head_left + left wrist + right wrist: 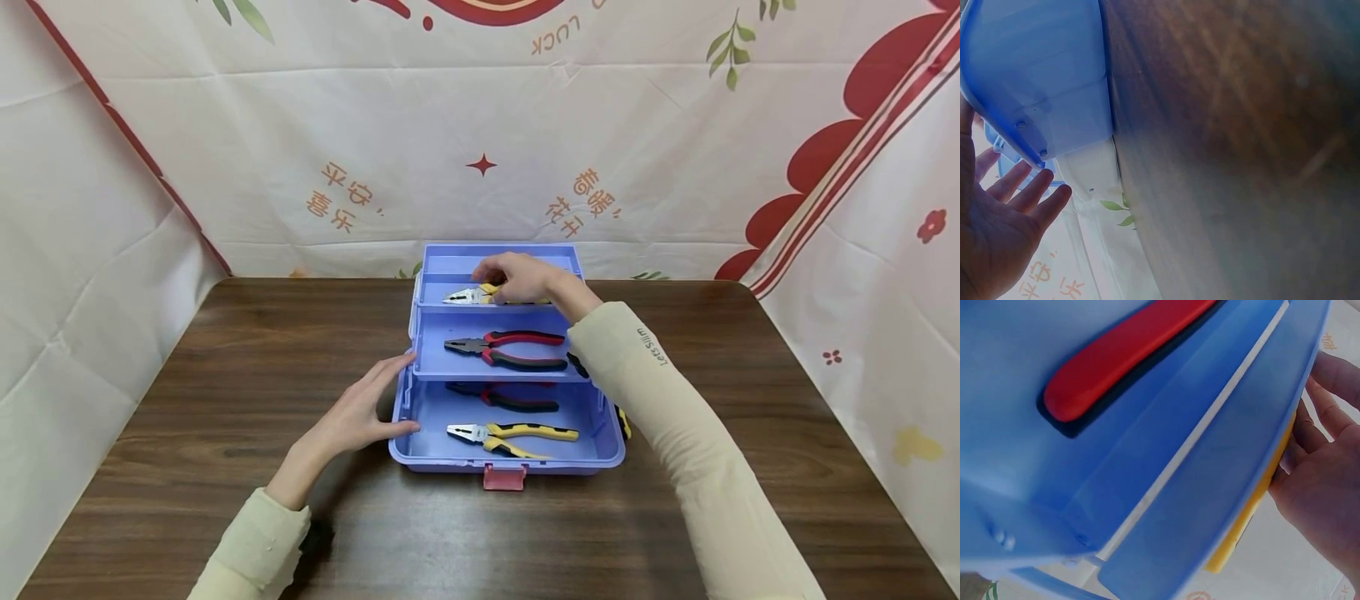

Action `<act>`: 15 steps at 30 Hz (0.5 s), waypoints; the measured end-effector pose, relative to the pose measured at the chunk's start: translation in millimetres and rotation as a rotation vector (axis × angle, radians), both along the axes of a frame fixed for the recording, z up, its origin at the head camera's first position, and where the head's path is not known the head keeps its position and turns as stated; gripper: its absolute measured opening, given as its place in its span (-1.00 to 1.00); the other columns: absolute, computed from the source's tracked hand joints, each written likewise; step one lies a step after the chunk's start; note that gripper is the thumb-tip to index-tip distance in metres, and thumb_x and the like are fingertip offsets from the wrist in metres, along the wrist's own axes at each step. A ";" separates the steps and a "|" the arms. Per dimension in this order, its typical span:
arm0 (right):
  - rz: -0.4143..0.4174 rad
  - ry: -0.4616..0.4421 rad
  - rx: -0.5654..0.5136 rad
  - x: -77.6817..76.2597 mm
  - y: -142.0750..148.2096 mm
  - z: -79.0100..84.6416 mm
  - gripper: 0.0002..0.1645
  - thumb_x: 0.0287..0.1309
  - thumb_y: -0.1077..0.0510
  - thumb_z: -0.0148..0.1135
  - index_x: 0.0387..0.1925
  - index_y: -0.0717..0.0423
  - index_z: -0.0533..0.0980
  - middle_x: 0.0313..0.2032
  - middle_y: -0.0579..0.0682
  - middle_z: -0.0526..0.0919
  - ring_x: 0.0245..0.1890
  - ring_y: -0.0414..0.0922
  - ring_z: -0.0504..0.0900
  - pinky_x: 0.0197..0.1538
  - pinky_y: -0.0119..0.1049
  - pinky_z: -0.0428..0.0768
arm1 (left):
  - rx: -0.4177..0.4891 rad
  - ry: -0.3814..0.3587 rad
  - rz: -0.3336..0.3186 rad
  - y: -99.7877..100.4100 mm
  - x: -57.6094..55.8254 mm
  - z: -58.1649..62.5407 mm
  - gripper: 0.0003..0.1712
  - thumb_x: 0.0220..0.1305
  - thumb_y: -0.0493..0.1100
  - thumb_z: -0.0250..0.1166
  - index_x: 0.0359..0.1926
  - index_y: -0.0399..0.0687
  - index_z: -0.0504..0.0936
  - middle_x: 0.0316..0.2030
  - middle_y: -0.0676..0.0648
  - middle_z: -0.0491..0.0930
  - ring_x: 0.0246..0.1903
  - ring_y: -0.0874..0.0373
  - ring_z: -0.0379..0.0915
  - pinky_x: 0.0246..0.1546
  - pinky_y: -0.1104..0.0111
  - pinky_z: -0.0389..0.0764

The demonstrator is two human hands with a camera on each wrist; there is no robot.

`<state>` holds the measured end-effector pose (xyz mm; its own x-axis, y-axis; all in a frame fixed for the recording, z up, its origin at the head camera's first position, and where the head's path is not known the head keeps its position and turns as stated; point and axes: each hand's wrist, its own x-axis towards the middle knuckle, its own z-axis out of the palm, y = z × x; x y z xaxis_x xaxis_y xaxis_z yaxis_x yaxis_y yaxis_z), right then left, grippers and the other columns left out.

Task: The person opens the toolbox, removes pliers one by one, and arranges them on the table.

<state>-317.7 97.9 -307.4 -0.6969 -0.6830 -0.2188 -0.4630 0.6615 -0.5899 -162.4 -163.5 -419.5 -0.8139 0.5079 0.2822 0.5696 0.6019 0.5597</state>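
The right hand (pixel 519 279) is clamped on silver-headed, yellow-and-black-handled pliers (pixel 467 297) beneath it, long axis crosswise, head to its left; the left hand (pixel 366 410), farther off, touches the blue plastic toolbox (pixel 442 461), fingers apart.

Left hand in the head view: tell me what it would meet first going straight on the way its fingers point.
Most likely the blue toolbox, at its middle tray's left edge; the left hand's fingertips look right beside it, though touch is unclear.
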 end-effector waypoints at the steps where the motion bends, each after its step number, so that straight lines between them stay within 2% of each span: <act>1: 0.006 0.009 0.005 -0.1 0.0 0.5 -0.55 0.00 0.39 0.10 0.01 0.16 0.40 -0.07 0.04 0.46 -0.07 -0.07 0.37 0.05 -0.20 0.27 | 0.001 0.001 0.000 -0.1 0.1 0.3 0.03 -0.12 0.17 0.36 0.32 -0.02 0.06 0.22 -0.09 0.14 0.14 0.02 0.13 -0.01 0.06 0.27; 4: 0.014 0.023 0.015 0.3 -0.2 2.1 -0.55 0.00 0.38 0.10 0.00 0.14 0.41 -0.10 0.05 0.45 -0.10 -0.05 0.36 0.03 -0.17 0.27 | 0.001 0.005 -0.004 -0.4 0.5 0.6 0.03 -0.12 0.16 0.36 0.32 -0.03 0.06 0.21 -0.10 0.15 0.13 0.01 0.13 -0.01 0.06 0.27; 10: 0.036 0.006 0.028 0.4 0.1 3.0 -0.50 0.04 0.36 0.10 0.08 0.12 0.40 0.01 0.05 0.43 -0.01 -0.06 0.34 0.09 -0.14 0.23 | -0.002 -0.013 0.007 0.1 1.3 0.8 0.03 -0.13 0.12 0.38 0.32 -0.01 0.06 0.21 -0.08 0.15 0.14 0.04 0.13 0.00 0.07 0.27; 15: 0.045 -0.007 0.022 1.5 0.2 3.8 -0.54 0.04 0.38 0.08 0.04 0.11 0.45 0.00 0.02 0.45 -0.09 -0.08 0.34 0.05 -0.16 0.25 | 0.002 -0.015 0.012 0.4 1.3 0.0 0.02 -0.13 0.09 0.40 0.32 0.00 0.07 0.21 -0.07 0.15 0.14 0.06 0.13 0.01 0.08 0.27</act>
